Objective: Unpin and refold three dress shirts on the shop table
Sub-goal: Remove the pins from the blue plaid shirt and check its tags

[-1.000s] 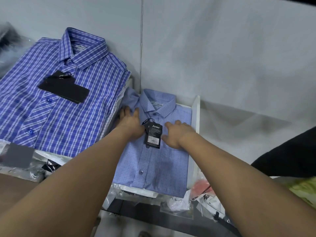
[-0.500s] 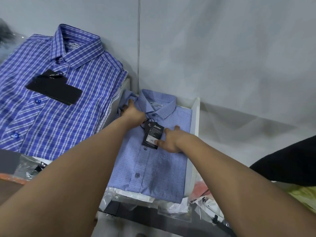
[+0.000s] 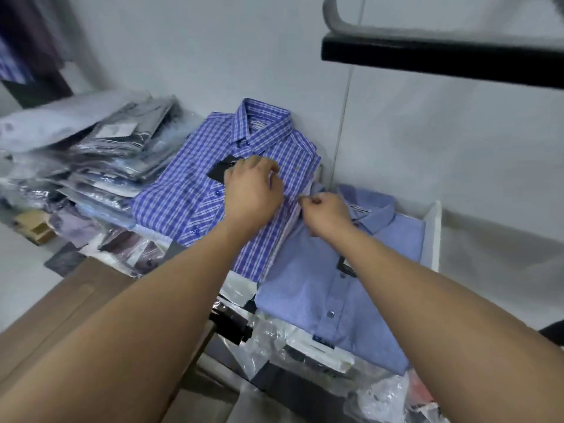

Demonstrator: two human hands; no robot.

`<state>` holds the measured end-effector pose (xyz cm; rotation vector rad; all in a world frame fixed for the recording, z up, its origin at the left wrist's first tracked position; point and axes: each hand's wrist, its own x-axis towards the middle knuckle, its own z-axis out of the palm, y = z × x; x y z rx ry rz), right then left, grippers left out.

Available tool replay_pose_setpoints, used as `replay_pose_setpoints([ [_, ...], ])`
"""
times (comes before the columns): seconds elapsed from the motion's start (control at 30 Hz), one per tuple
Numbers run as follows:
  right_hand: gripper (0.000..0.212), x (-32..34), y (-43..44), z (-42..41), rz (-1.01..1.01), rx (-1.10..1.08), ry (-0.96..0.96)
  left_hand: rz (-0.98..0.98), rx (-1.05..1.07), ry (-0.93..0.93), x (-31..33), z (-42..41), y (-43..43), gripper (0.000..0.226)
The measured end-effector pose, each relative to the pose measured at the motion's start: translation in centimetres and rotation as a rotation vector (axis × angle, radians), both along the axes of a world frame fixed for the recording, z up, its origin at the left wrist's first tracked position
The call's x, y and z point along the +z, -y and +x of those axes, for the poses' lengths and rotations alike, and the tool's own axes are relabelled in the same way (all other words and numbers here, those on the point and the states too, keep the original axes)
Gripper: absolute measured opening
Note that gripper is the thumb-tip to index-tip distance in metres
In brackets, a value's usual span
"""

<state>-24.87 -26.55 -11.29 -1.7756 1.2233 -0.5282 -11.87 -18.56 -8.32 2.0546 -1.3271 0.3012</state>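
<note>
A blue plaid shirt (image 3: 189, 190) lies folded with its collar toward the wall and a black tag (image 3: 217, 173) on its chest. My left hand (image 3: 253, 190) rests on its right side, fingers curled into the fabric near the edge. My right hand (image 3: 326, 212) pinches thumb and forefinger at that same right edge, where white layers show. What sits between the fingertips is too small to tell. A light blue shirt (image 3: 320, 285) lies folded to the right under my right forearm, its black tag (image 3: 346, 266) partly hidden.
The light blue shirt sits in a white tray (image 3: 433, 233) against the wall. Bagged shirts (image 3: 106, 148) are stacked at the left. Loose plastic wrappers (image 3: 268, 340) lie at the near edge, a brown carton (image 3: 61, 306) at lower left, and a black shelf (image 3: 442, 59) overhead.
Both hands left the light blue shirt and moved up and left to the plaid shirt's right edge. The view swung left, showing the stacked bagged shirts.
</note>
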Motion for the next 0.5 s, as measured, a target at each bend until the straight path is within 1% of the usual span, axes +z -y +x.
replay_pose_setpoints([
  [0.07,0.046,-0.1,-1.1,1.5,0.053,0.003,0.04,0.084,0.259,0.032,0.1,3.0,-2.7,0.029],
  [0.1,0.047,-0.1,-1.7,2.0,0.079,-0.007,0.051,0.141,0.379,0.019,0.2,4.2,-4.1,0.032],
  [0.13,0.046,-0.3,-2.2,2.5,0.096,-0.028,0.058,0.199,0.482,-0.035,0.2,5.1,-5.4,0.039],
  [0.2,0.04,-0.4,-3.1,3.0,0.111,-0.071,0.044,0.321,0.612,-0.215,0.1,6.3,-7.5,0.063],
  [0.27,0.034,-0.2,-3.9,3.2,0.161,-0.092,0.031,0.357,0.64,-0.418,0.1,7.1,-8.9,0.08],
  [0.33,0.027,0.1,-4.8,3.4,0.297,-0.098,0.107,0.32,0.623,-0.548,0.1,7.9,-9.8,0.084],
  [0.37,0.02,0.2,-5.2,3.5,0.373,-0.104,0.143,0.312,0.615,-0.553,0.2,8.1,-10.0,0.082],
  [0.4,0.015,0.1,-5.4,3.7,0.421,-0.106,0.157,0.308,0.609,-0.515,0.3,8.3,-10.3,0.08],
  [0.43,0.013,-0.2,-5.5,3.8,0.427,-0.1,0.15,0.29,0.595,-0.46,0.6,8.3,-10.5,0.076],
  [0.5,0.01,-0.6,-5.7,3.9,0.34,-0.082,0.123,0.184,0.528,-0.366,1.6,8.4,-10.6,0.066],
])
